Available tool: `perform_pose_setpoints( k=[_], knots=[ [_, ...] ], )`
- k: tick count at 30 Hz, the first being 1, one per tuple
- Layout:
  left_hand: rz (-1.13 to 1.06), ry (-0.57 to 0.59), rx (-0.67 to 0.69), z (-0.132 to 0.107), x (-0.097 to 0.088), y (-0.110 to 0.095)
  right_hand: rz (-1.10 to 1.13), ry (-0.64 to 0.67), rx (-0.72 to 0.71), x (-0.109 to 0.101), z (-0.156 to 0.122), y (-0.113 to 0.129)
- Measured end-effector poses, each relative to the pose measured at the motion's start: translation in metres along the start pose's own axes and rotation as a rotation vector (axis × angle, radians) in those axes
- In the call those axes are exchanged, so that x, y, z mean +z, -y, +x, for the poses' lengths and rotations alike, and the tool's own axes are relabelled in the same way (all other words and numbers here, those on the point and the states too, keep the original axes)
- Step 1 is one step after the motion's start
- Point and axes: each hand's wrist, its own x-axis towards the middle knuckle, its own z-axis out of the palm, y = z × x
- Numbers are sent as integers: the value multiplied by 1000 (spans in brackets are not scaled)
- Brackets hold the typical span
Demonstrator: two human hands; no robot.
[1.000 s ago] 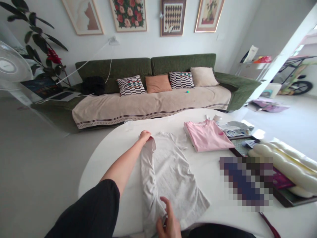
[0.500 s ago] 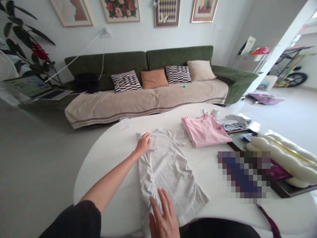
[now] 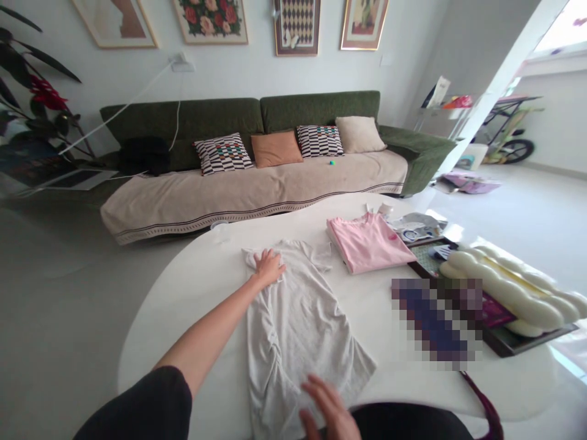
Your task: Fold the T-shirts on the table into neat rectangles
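A light grey T-shirt (image 3: pixel 307 318) lies on the white table (image 3: pixel 183 318), partly folded and wrinkled along its left side. My left hand (image 3: pixel 269 267) rests on its upper left part near the sleeve, fingers spread over the cloth. Low in the view, my right hand (image 3: pixel 330 409) hovers over or near the shirt's bottom edge, its fingers apart and holding nothing; the wrist is cut off by the frame. A folded pink T-shirt (image 3: pixel 367 243) lies to the right, beyond the grey one.
On the right stands a dark tray (image 3: pixel 507 348) with a puffy cream-coloured object (image 3: pixel 509 287). A blurred-out dark item (image 3: pixel 431 324) with a strap lies beside it. A clear cup (image 3: pixel 221 231) sits at the far left edge. A green sofa (image 3: pixel 183 116) stands behind the table.
My left hand has flattened and spread its fingers on the shirt. My right hand has moved down and to the right. The whole view has shifted slightly.
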Motion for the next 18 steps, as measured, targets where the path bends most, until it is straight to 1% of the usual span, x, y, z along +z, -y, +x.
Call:
perform_pose_setpoints(
  k=[2,4,6,7,9,11,13,16,18],
  knots=[
    [-34,-18,76,6,4,-39,-42,-56,172,-29,19,-30],
    [-85,-16,143,10,16,-83,-124,-147,309,-47,33,-57],
    [-139,-15,158,13,30,-120,-180,-171,364,-52,40,-76],
    [-167,-18,143,15,37,-135,-189,-155,371,-50,40,-81],
    [-235,-29,83,17,50,-151,-185,-114,385,-45,38,-87],
    [-326,-47,15,22,59,-153,-175,-82,403,-42,36,-86],
    [-442,-72,-43,29,61,-144,-161,-67,410,-43,38,-81],
    [-642,-135,-142,43,52,-118,-55,-120,397,-51,47,-66],
    [-789,-186,-216,46,41,-92,59,-159,339,-56,53,-51]
  ],
)
